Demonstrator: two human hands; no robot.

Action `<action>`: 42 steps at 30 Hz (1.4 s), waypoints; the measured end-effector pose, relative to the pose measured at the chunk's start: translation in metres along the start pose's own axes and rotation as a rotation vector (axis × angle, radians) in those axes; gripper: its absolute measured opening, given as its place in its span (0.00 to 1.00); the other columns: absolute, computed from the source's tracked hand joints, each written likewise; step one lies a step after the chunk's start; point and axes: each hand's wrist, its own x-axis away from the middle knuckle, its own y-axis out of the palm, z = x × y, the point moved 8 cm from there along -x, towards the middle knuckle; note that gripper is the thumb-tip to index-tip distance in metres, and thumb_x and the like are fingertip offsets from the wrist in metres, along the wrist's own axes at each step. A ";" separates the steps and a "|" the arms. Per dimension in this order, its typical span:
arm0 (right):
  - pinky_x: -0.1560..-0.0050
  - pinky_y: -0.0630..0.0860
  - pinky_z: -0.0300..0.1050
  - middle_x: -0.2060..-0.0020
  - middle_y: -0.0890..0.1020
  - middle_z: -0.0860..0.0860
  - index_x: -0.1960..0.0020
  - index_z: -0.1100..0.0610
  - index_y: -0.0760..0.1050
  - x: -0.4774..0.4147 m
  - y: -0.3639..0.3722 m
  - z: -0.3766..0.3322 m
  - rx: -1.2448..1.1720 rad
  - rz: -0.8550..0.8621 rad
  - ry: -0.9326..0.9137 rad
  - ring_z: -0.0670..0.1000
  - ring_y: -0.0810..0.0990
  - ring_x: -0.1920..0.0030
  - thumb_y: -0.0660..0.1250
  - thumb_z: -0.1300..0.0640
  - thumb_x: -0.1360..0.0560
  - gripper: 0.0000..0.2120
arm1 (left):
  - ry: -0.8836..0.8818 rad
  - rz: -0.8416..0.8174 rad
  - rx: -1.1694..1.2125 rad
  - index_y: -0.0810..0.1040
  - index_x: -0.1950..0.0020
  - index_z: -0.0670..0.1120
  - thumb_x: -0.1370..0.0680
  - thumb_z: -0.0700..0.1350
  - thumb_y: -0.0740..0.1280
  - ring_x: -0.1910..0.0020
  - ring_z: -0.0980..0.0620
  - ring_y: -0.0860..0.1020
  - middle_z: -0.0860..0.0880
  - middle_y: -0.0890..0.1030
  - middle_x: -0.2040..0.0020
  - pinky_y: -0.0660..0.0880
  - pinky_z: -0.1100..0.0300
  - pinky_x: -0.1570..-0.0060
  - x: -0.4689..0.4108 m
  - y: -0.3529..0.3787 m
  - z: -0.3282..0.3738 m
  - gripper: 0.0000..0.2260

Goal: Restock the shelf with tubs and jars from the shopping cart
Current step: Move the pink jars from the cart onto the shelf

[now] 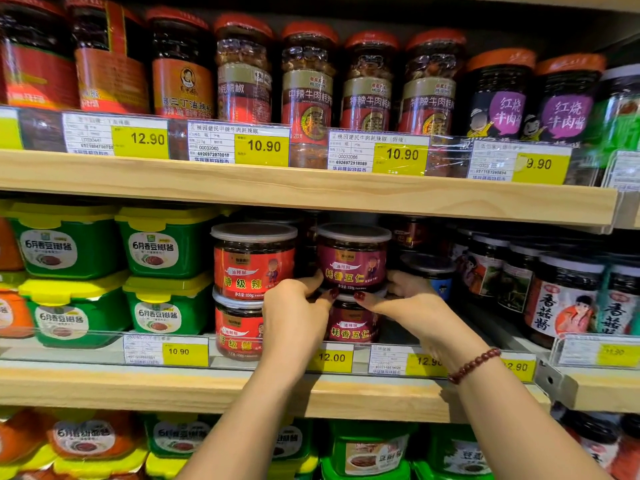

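On the middle shelf (pixel 346 393) the left hand (pixel 294 306) and right hand (pixel 412 299) clasp the base of a purple-labelled jar (pixel 353 261), one on each side; it seems to rest atop a matching jar (pixel 351 327); a red-labelled stack (pixel 254 265) stands just beside it.

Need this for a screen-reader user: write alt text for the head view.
The left hand and right hand grip the base of a round purple-labelled jar with a clear lid directly above a matching jar on the middle wooden shelf. Stacked red-labelled jars stand left of it, green tubs with yellow lids further left.
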 end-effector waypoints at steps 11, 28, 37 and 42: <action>0.49 0.76 0.40 0.43 0.80 0.48 0.34 0.52 0.72 0.005 0.000 0.000 0.077 0.047 0.017 0.45 0.78 0.46 0.76 0.55 0.31 0.27 | 0.043 -0.002 0.025 0.77 0.36 0.46 0.26 0.44 0.70 0.42 0.54 0.76 0.49 0.80 0.40 0.68 0.67 0.47 0.008 -0.006 0.008 0.19; 0.52 0.70 0.23 0.49 0.80 0.34 0.44 0.44 0.78 0.188 -0.066 0.007 0.476 0.466 -0.050 0.31 0.76 0.47 0.70 0.42 0.35 0.19 | 0.513 -0.229 0.286 0.82 0.45 0.50 0.29 0.53 0.68 0.46 0.64 0.77 0.57 0.81 0.48 0.70 0.73 0.46 0.104 0.034 0.054 0.14; 0.50 0.66 0.27 0.46 0.76 0.34 0.37 0.45 0.74 0.335 -0.154 0.087 0.957 0.624 0.398 0.36 0.74 0.46 0.57 0.31 0.33 0.30 | 0.696 -0.655 0.331 0.82 0.44 0.48 0.28 0.52 0.64 0.44 0.57 0.74 0.55 0.80 0.46 0.64 0.72 0.40 0.221 0.174 0.088 0.16; 0.55 0.69 0.38 0.49 0.82 0.45 0.43 0.49 0.78 0.422 -0.206 0.124 1.008 0.771 0.579 0.48 0.80 0.48 0.58 0.35 0.34 0.27 | 0.651 -0.853 0.324 0.82 0.47 0.47 0.28 0.54 0.64 0.47 0.52 0.78 0.51 0.82 0.48 0.71 0.60 0.44 0.289 0.259 0.092 0.16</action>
